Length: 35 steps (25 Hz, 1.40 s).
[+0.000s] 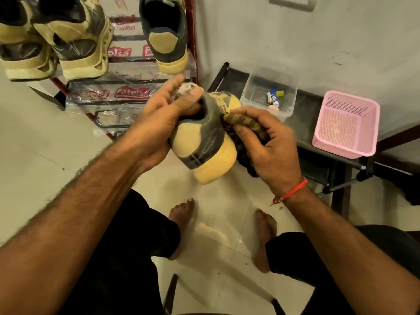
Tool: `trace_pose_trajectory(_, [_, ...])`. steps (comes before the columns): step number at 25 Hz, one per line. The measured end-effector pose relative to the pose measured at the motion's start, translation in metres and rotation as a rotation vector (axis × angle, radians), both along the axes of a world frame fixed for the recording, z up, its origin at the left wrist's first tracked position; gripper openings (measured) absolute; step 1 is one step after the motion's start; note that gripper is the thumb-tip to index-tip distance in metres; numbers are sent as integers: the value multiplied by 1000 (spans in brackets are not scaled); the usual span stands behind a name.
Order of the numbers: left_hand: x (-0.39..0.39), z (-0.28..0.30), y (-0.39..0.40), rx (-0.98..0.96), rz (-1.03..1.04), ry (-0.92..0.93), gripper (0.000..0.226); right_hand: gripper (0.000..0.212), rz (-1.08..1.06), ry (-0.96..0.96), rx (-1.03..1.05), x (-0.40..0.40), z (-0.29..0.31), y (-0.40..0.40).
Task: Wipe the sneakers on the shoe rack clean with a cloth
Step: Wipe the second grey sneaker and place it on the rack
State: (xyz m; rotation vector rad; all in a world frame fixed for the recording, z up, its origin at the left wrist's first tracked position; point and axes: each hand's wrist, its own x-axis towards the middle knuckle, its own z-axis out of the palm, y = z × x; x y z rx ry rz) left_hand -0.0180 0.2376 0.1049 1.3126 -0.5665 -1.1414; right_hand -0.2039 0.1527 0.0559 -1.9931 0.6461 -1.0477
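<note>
Pale floor tiles point(34, 137) and a scuffed white wall point(318, 42) frame the scene, with the person's bare feet and dark trousers at the bottom of the view. At the upper left stands a red metal shoe rack point(193, 42), its shelves lined with printed plastic; a pair of tan and dark sneakers point(68, 42) rests on it with heels toward the camera, and a single matching shoe point(168, 37) sits at its right end, heel also facing out. Against the wall to the right is a low dark table point(313, 110) that carries a pink mesh basket point(345, 126) and a clear plastic box point(268, 92) with a few small items inside.

Held in the air between rack and table is one sneaker point(204, 144), tan and grey. Its long axis runs away from the camera, heel and yellow sole nearest, toe pointing toward the wall.

The left hand point(156, 123) comes in from the lower left, with fingers reaching into the collar opening, gripping the shoe. The right hand point(268, 142), a red thread at its wrist, has its fingers curled around a bunched dark patterned cloth point(243, 126), pressed against the sneaker's right side.
</note>
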Motion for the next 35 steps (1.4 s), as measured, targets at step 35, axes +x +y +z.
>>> trace_pose_trajectory(35, [-16,-2,14,144,-198,-95,86,24,33,210,-99,-18,-14,-24])
